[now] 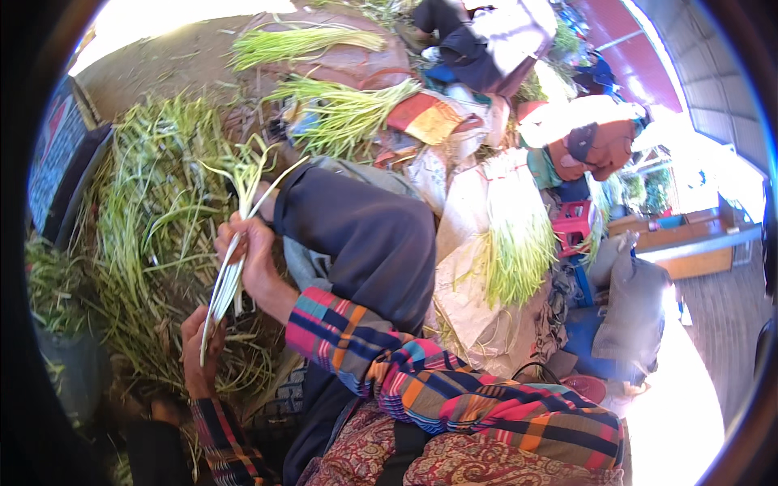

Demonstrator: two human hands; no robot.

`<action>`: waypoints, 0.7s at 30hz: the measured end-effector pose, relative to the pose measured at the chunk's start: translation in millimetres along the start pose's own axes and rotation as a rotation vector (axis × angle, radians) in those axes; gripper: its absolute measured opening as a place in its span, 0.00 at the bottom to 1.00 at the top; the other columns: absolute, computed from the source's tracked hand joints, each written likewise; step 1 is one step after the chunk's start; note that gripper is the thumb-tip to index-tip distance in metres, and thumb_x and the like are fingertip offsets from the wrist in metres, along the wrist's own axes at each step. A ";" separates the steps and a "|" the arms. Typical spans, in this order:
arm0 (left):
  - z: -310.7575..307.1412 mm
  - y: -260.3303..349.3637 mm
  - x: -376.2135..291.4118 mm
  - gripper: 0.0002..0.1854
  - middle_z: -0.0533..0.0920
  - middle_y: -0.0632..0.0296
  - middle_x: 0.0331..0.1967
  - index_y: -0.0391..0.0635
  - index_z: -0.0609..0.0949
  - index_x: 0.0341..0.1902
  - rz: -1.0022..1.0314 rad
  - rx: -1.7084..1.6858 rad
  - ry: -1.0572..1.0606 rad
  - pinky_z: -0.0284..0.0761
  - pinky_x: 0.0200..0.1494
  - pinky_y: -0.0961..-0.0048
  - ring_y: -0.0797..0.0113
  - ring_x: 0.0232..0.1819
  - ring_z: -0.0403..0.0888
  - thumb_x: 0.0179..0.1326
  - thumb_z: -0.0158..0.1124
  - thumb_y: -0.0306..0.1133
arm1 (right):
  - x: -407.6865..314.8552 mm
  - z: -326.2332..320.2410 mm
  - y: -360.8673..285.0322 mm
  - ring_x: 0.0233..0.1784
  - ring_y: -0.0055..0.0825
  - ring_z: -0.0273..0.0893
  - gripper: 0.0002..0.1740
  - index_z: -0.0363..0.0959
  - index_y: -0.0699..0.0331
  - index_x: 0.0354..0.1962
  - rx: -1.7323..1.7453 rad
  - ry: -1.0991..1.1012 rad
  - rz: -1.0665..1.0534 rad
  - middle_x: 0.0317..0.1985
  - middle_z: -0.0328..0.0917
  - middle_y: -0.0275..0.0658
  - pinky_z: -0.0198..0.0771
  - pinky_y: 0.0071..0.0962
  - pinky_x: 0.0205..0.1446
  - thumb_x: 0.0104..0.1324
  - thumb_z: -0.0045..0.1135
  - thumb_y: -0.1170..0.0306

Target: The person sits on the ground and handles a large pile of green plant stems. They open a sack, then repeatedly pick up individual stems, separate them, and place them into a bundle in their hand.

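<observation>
My right hand (252, 246) is closed around a small bunch of slim green-and-white stalks (226, 285), which look like spring onions. Their leafy tops stick up past my fingers, and the pale ends slant down to the left. At those lower ends is my left hand (202, 349), its fingers curled and partly hidden; whether it grips a stalk cannot be told. Below and beyond both hands spreads a large heap of loose green leaves and stalks (158, 225).
To the right of my knee, a tied bundle of stalks (516, 231) lies on pale sacking (468, 285). Further bundles (346, 115) lie ahead on sacks. A co-worker (595, 140) sits at the right, near a pink plastic stool (571, 225). Another person (468, 48) is farther off.
</observation>
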State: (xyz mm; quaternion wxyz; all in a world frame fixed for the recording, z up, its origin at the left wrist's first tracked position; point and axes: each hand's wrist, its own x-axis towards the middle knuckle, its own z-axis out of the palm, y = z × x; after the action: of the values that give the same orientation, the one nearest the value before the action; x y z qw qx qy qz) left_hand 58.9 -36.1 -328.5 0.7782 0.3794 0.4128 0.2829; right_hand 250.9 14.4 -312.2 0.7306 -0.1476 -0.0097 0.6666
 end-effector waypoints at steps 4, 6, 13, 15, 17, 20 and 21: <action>-5.6 -7.0 4.3 0.11 0.68 0.76 0.13 0.41 0.78 0.32 -0.011 -0.125 -0.096 0.48 0.14 0.86 0.87 0.12 0.58 0.65 0.58 0.36 | -4.6 -3.7 3.8 0.13 0.15 0.47 0.13 0.50 0.51 0.22 -0.055 0.021 -0.092 0.15 0.49 0.25 0.42 0.19 0.15 0.63 0.42 0.67; -4.8 -12.8 7.6 0.11 0.66 0.76 0.12 0.40 0.78 0.33 0.010 -0.150 -0.116 0.47 0.14 0.85 0.86 0.11 0.57 0.65 0.60 0.37 | -4.9 -5.1 1.8 0.13 0.15 0.46 0.13 0.50 0.52 0.22 -0.050 0.032 -0.119 0.14 0.49 0.25 0.42 0.19 0.15 0.63 0.42 0.67; 3.0 -18.3 7.8 0.14 0.63 0.76 0.12 0.39 0.77 0.35 0.023 -0.205 -0.094 0.47 0.14 0.85 0.86 0.11 0.55 0.68 0.58 0.39 | -3.0 -1.2 -8.0 0.12 0.15 0.46 0.12 0.51 0.52 0.23 -0.037 0.001 -0.200 0.14 0.48 0.26 0.39 0.20 0.15 0.62 0.43 0.67; 5.5 -16.9 6.0 0.14 0.63 0.76 0.12 0.39 0.77 0.35 0.016 -0.222 -0.082 0.47 0.13 0.85 0.86 0.11 0.55 0.69 0.57 0.39 | -5.2 3.3 -9.4 0.12 0.15 0.45 0.12 0.50 0.52 0.23 -0.039 0.015 -0.192 0.14 0.48 0.25 0.39 0.20 0.15 0.61 0.44 0.67; 7.8 -16.5 4.9 0.15 0.63 0.76 0.12 0.40 0.77 0.35 0.019 -0.260 -0.071 0.47 0.13 0.86 0.87 0.11 0.55 0.70 0.55 0.40 | -6.8 8.4 -10.7 0.12 0.15 0.45 0.12 0.50 0.52 0.24 -0.062 0.046 -0.183 0.14 0.48 0.25 0.39 0.20 0.15 0.61 0.44 0.67; 10.9 -18.0 4.9 0.14 0.62 0.78 0.12 0.43 0.76 0.36 0.022 -0.194 -0.039 0.46 0.12 0.85 0.87 0.11 0.55 0.71 0.53 0.40 | -6.7 12.6 -14.0 0.12 0.15 0.44 0.11 0.50 0.52 0.24 -0.091 0.012 -0.208 0.14 0.47 0.25 0.39 0.20 0.15 0.60 0.44 0.66; 11.9 -18.7 5.3 0.13 0.62 0.78 0.12 0.43 0.76 0.35 0.027 -0.176 -0.018 0.46 0.12 0.85 0.87 0.11 0.55 0.71 0.53 0.40 | -6.1 12.3 -15.7 0.12 0.15 0.44 0.11 0.50 0.51 0.24 -0.097 0.016 -0.215 0.14 0.47 0.25 0.39 0.21 0.15 0.60 0.44 0.66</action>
State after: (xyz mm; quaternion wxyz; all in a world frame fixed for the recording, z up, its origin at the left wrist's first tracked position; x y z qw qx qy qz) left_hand 74.1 -46.7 -341.7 0.8083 0.3177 0.3740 0.3252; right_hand 262.9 9.9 -295.8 0.7900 -0.1864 -0.0519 0.5818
